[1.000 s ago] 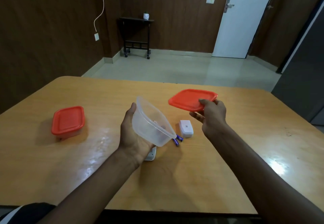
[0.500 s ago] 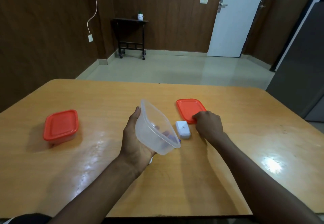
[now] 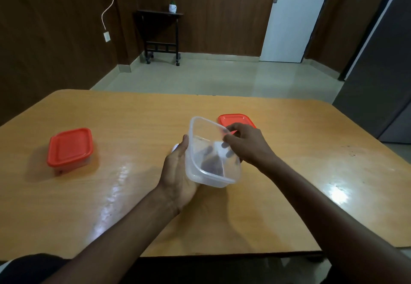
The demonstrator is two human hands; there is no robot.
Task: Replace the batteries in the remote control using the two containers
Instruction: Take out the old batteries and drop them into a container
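the left hand point(image 3: 178, 172) grips the clear container point(image 3: 211, 154) tilted; the right hand point(image 3: 244, 143), fingers curled at its rim, should steady it before reaching inside; what they pinch is unclear.

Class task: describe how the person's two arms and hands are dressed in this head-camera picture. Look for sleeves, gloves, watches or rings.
Both forearms are bare from wrist to the bottom edge of the picture. The left hand and right hand wear no gloves, and no watch, bracelet or ring shows. The only clothing visible is a patch of dark fabric with a white edge at the lower left corner.
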